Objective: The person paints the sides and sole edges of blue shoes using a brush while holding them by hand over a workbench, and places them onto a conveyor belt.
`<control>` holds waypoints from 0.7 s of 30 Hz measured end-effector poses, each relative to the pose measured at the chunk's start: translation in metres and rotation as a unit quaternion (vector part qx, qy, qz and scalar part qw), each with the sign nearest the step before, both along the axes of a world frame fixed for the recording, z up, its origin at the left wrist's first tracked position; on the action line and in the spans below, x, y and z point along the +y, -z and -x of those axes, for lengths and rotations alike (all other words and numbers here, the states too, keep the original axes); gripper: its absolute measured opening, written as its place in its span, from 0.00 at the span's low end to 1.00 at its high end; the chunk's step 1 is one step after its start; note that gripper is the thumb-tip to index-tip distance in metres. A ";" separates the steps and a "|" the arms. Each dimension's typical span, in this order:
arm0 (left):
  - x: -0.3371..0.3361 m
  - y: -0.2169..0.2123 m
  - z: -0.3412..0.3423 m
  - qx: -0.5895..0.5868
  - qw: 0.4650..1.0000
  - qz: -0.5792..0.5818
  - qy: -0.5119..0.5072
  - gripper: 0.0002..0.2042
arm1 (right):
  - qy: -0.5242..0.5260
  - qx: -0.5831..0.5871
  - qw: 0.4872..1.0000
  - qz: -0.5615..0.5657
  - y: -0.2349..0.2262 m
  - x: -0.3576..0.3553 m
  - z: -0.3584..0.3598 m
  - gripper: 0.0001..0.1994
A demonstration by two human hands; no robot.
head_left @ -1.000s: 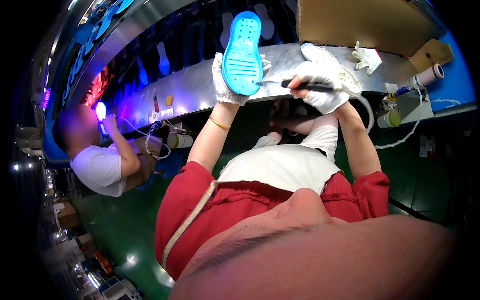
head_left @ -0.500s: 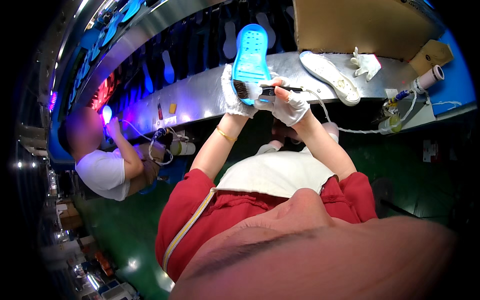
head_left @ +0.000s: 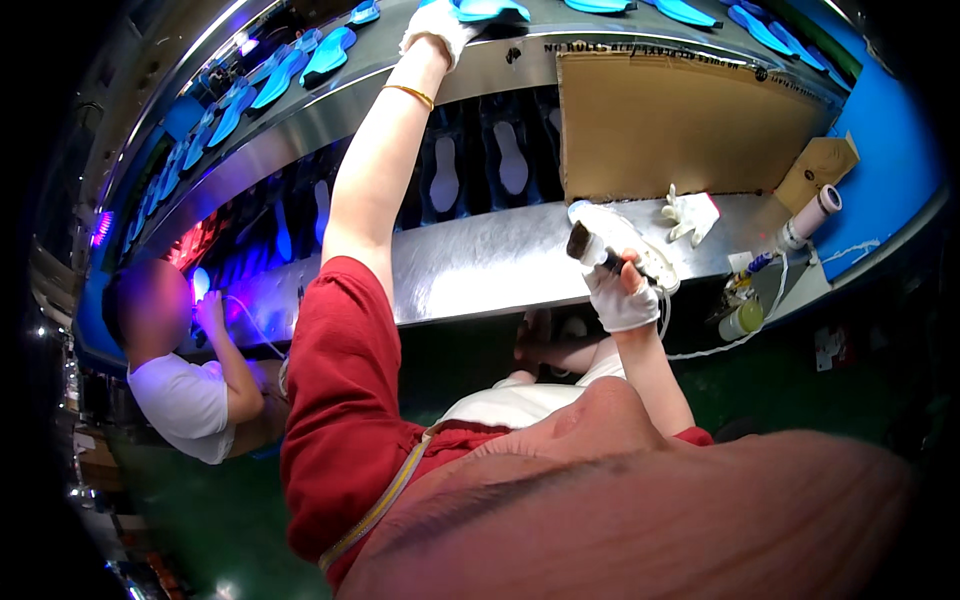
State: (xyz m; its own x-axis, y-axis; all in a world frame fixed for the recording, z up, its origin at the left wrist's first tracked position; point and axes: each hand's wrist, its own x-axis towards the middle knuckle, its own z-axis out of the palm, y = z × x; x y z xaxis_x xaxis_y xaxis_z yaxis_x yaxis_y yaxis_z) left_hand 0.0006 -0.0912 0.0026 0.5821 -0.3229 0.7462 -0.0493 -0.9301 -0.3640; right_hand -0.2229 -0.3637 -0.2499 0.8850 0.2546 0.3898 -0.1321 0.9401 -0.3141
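My left hand [head_left: 437, 32], in a white glove, is stretched up onto the dark upper shelf at the top edge. It meets the end of a blue shoe sole [head_left: 492, 10]; its fingers are partly cut off, so their grip does not show. My right hand [head_left: 624, 295], in a white glove with bare fingertips, is closed round the black handle of a brush [head_left: 594, 246]. The dark bristles point up and left, and a white cord runs from the handle. Just behind the brush a white shoe sole [head_left: 652, 240] lies on the metal bench.
More blue soles [head_left: 685, 13] lie along the upper shelf [head_left: 540, 22]. Below it, soles stand in a dark rack [head_left: 445, 175]. A cardboard sheet [head_left: 670, 130], a loose glove [head_left: 690, 215] and a pale tube [head_left: 812, 215] are at the right. A co-worker [head_left: 185, 370] sits at the left.
My left hand has gone from the bench up to the upper shelf, and the blue sole is no longer under the brush. My right hand has moved right and slightly down with the brush.
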 end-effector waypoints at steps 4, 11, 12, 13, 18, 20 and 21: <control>0.025 0.003 -0.046 0.087 0.983 -0.039 -0.155 0.19 | 0.096 -0.015 0.984 0.150 0.014 -0.013 -0.005 0.08; 0.077 0.013 -0.030 0.188 0.967 0.171 0.033 0.20 | 0.159 0.031 0.913 0.374 0.006 0.008 -0.001 0.10; 0.074 0.013 -0.020 0.190 0.948 0.239 0.093 0.19 | 0.182 -0.004 0.890 0.419 0.004 0.012 -0.001 0.10; 0.070 0.012 -0.008 0.190 0.922 0.301 0.153 0.17 | 0.163 0.006 0.870 0.465 0.003 0.016 -0.001 0.10; 0.062 0.016 0.085 0.003 0.989 0.035 0.146 0.16 | 0.184 -0.081 0.826 0.526 0.011 0.018 0.007 0.07; 0.079 0.016 0.129 -0.091 0.989 -0.106 -0.040 0.16 | 0.165 -0.068 0.832 0.526 0.017 0.015 0.013 0.07; 0.080 0.021 0.142 -0.058 0.923 0.147 0.350 0.16 | 0.132 -0.043 0.833 0.536 0.019 0.013 0.015 0.08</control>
State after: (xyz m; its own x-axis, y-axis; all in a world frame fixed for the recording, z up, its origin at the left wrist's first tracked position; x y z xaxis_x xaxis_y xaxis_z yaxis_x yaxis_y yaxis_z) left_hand -0.1413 -0.0109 -0.0180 0.2183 -0.3640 0.9054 -0.6521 -0.7447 -0.1422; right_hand -0.2379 -0.3508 -0.2694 0.9456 0.2990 0.1283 0.1006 0.1065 -0.9892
